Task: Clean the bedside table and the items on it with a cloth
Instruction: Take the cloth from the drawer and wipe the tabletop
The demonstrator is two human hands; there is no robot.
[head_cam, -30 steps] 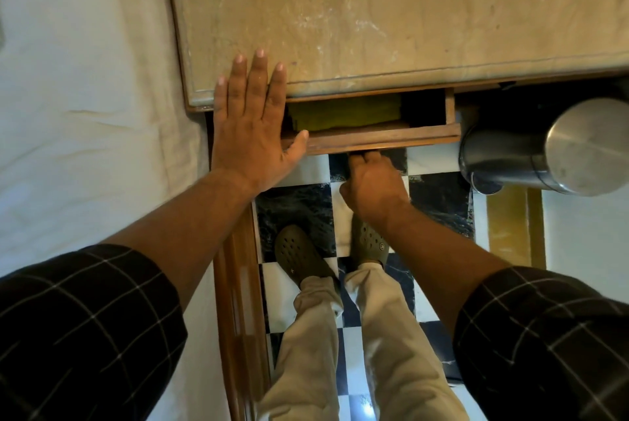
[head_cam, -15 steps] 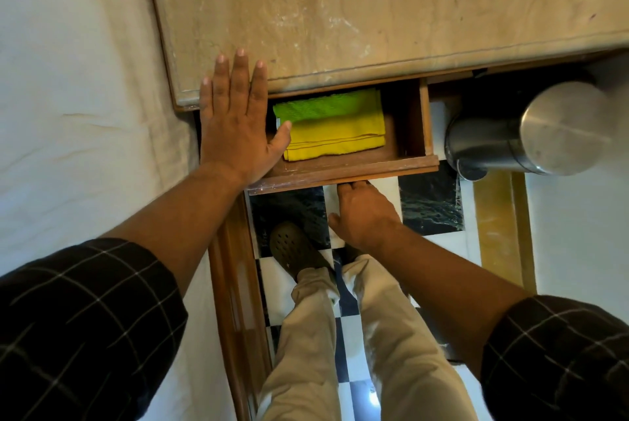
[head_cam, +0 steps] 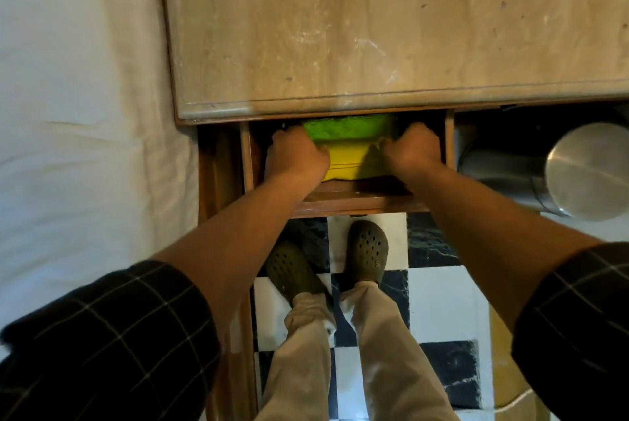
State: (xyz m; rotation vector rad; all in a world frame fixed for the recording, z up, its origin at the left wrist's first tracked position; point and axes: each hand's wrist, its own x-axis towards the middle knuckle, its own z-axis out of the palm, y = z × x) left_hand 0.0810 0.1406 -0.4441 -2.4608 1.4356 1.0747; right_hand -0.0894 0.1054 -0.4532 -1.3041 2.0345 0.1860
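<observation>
The bedside table (head_cam: pixel 391 29) has a mottled beige-tan top with pale whitish scuffs, and at six o'clock below it the reddish-brown wooden drawer (head_cam: pixel 357 201) holds a bright green cloth (head_cam: pixel 347 128) above a yellow cloth (head_cam: pixel 347 158). Toward six o'clock the floor (head_cam: pixel 439 301) is a black-and-white checkerboard, with olive-green clogs (head_cam: pixel 367 247) and beige trousers (head_cam: pixel 384 352). The sleeves (head_cam: pixel 102 345) are black with thin pale checks, the sheet (head_cam: pixel 78 80) at nine o'clock is white, and the bin (head_cam: pixel 585 172) at three o'clock is silver.

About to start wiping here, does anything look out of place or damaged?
The metal bin lies tipped on its side on the floor, right of the open drawer. The tabletop shows white scuffs and small dark pits. Both hands, left and right, are on the folded cloths.
</observation>
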